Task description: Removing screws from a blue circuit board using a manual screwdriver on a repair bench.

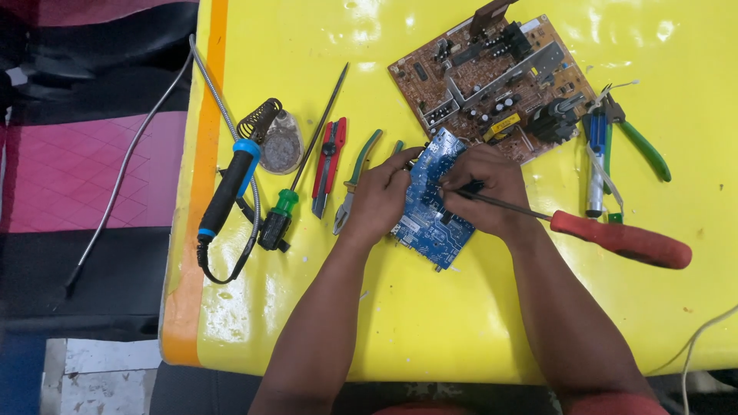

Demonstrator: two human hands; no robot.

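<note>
Blue circuit board (430, 207) at table centre, long axis running near-left to far-right, tilted. Left hand (380, 198) clamped on its left edge; right hand (484, 192) closed around red-handled screwdriver (615, 238), tip pointing left onto board. Both 2 hands equally close.

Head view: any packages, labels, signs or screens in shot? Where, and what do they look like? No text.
No packages, signs or screens.
Yellow label: small yellow rectangle on a part of the brown circuit board, just above the right hand.
White sticker: small pale patch near the brown board's top edge; too small to tell more.
Blue circuit board: steadied by the left hand; only tiny white markings, no label visible.
</note>
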